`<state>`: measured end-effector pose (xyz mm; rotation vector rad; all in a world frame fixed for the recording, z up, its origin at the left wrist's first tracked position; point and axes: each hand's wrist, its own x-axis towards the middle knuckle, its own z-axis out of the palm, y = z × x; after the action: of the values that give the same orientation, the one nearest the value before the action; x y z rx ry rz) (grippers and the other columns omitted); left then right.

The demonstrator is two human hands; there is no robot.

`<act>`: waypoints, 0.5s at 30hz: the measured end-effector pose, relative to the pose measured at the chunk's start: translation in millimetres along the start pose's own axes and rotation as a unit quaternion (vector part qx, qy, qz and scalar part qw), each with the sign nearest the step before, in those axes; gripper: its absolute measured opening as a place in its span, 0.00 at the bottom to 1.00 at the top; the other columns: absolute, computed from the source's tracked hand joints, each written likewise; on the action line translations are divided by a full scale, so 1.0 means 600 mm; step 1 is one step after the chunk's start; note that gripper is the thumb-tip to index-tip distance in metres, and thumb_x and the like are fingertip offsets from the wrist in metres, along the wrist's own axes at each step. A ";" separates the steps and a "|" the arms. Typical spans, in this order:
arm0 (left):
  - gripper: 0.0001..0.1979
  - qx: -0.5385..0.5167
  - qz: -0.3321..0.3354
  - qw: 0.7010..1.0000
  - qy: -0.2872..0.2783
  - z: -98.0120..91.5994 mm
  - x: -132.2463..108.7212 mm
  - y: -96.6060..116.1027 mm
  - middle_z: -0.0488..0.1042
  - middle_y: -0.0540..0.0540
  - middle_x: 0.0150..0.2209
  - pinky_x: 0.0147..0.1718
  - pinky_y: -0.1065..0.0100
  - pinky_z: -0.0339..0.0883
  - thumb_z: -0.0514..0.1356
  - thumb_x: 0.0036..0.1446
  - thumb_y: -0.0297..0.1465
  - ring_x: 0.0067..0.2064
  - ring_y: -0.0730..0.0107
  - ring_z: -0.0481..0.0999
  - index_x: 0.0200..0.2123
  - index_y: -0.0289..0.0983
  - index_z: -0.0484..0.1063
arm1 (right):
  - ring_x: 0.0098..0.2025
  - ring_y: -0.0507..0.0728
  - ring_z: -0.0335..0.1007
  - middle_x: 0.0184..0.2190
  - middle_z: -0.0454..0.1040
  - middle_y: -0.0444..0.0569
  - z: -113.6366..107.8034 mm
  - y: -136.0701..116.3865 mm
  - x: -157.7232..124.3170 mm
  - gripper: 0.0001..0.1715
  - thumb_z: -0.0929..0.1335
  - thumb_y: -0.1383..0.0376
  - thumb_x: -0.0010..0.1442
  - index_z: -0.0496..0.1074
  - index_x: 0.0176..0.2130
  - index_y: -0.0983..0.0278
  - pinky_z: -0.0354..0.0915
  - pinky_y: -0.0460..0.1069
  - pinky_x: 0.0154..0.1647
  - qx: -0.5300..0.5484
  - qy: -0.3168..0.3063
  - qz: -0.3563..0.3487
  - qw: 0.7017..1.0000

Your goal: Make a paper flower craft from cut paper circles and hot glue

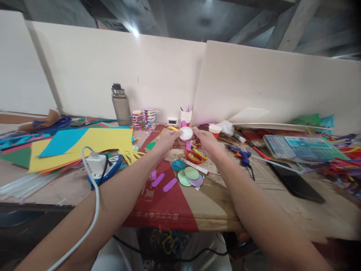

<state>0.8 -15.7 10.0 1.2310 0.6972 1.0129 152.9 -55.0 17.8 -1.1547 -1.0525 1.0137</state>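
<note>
Both my hands meet over the middle of the table around a small white round piece (186, 133), which has purple paper tabs sticking out above and below it. My left hand (168, 141) pinches its left edge. On the opposite side, my right hand (207, 141) has thumb and fingers closed at its right edge; some fingertips are hidden. Just below lie red-handled scissors (194, 156) and a white marker (194, 166). Nearer to me are green paper circles (191, 173), a lilac circle (196, 181), a teal disc (178, 165) and loose purple strips (170, 185).
Coloured paper sheets (107, 141), a plugged-in white adapter (96, 165) and a bottle (121, 105) stand left. Its white cable crosses my left forearm. Right are a blue glue gun (243, 155), a phone (296, 182) and a clear case (301, 146). Paper cups (215, 130) stand behind.
</note>
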 end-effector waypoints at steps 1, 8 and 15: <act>0.13 0.001 -0.002 1.000 0.001 0.001 -0.001 0.000 0.78 0.42 0.28 0.29 0.67 0.75 0.66 0.53 0.37 0.26 0.69 0.78 0.33 0.31 0.75 | 0.20 0.47 0.61 0.22 0.69 0.43 0.001 0.000 0.000 0.22 0.72 0.49 0.54 0.69 0.25 0.65 0.61 0.42 0.16 0.006 0.002 0.007 1.000; 0.10 0.043 0.021 0.999 -0.008 0.007 0.000 -0.001 0.77 0.46 0.25 0.26 0.71 0.72 0.66 0.53 0.34 0.23 0.73 0.75 0.27 0.32 0.74 | 0.17 0.46 0.60 0.15 0.66 0.40 0.003 -0.004 -0.006 0.13 0.76 0.63 0.50 0.71 0.25 0.66 0.60 0.41 0.17 -0.025 0.000 -0.004 1.000; 0.11 0.051 0.017 0.999 -0.008 0.007 -0.001 -0.002 0.76 0.46 0.25 0.25 0.72 0.71 0.65 0.55 0.34 0.22 0.75 0.73 0.29 0.31 0.73 | 0.16 0.46 0.58 0.14 0.66 0.39 0.005 -0.001 -0.006 0.11 0.75 0.68 0.50 0.70 0.24 0.65 0.60 0.41 0.16 -0.052 0.026 -0.029 0.998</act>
<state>4.7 -18.2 9.6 1.3420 0.7253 1.0042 149.1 -58.0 18.2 -1.2205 -1.1018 0.8883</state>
